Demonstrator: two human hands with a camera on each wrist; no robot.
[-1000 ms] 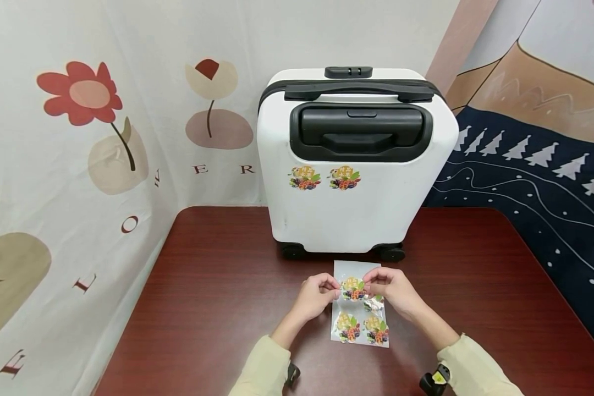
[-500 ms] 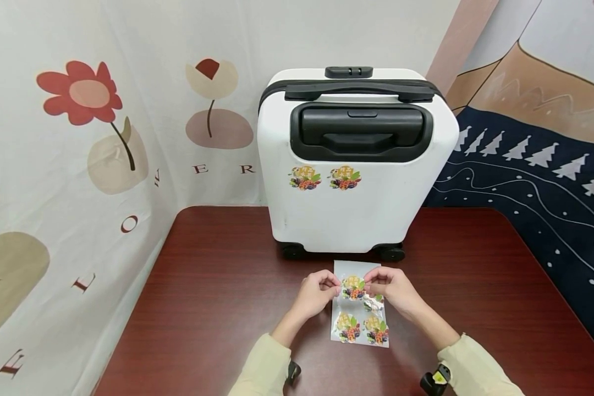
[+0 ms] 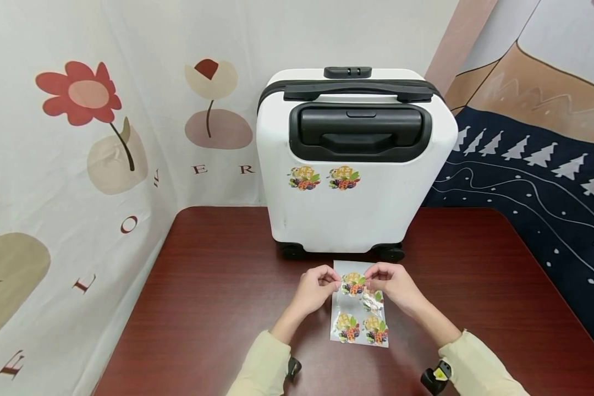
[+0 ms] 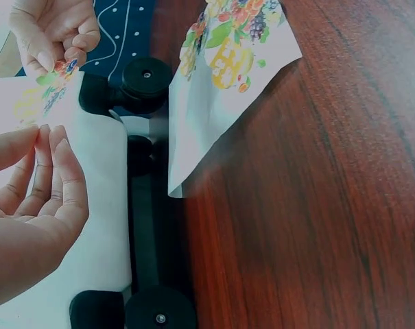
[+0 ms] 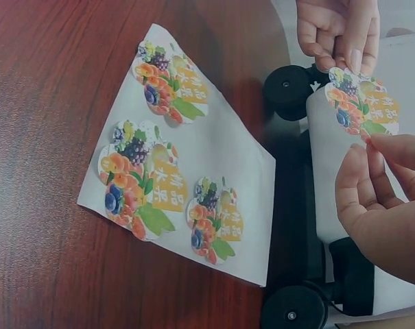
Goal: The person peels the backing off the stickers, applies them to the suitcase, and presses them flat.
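A fruit-printed sticker (image 3: pixel 353 284) is stretched between the two hands, above a white backing sheet (image 3: pixel 347 304). My left hand (image 3: pixel 313 290) pinches its left edge with thumb and fingertips; my right hand (image 3: pixel 395 287) pinches the right edge. In the right wrist view the held sticker (image 5: pixel 361 103) is apart from the sheet, its print facing the camera. On the sheet (image 5: pixel 224 147) lie three more fruit stickers, one of them a lower-left sticker (image 3: pixel 348 328). Behind stands a white suitcase (image 3: pixel 346 220), bearing a left sticker (image 3: pixel 304 179) and a right sticker (image 3: pixel 344 178).
The suitcase stands upright on black wheels (image 3: pixel 391 253) at the back of a reddish-brown table (image 3: pixel 218 286). A printed flower curtain (image 3: pixel 158 110) hangs behind and to the left. A dark tree-patterned cloth (image 3: pixel 524 187) hangs at the right.
Both hands have moved slightly up and away with the pinched sticker, uncovering more of the sticker on the sheet below it. The suitcase and the sheet stay put.
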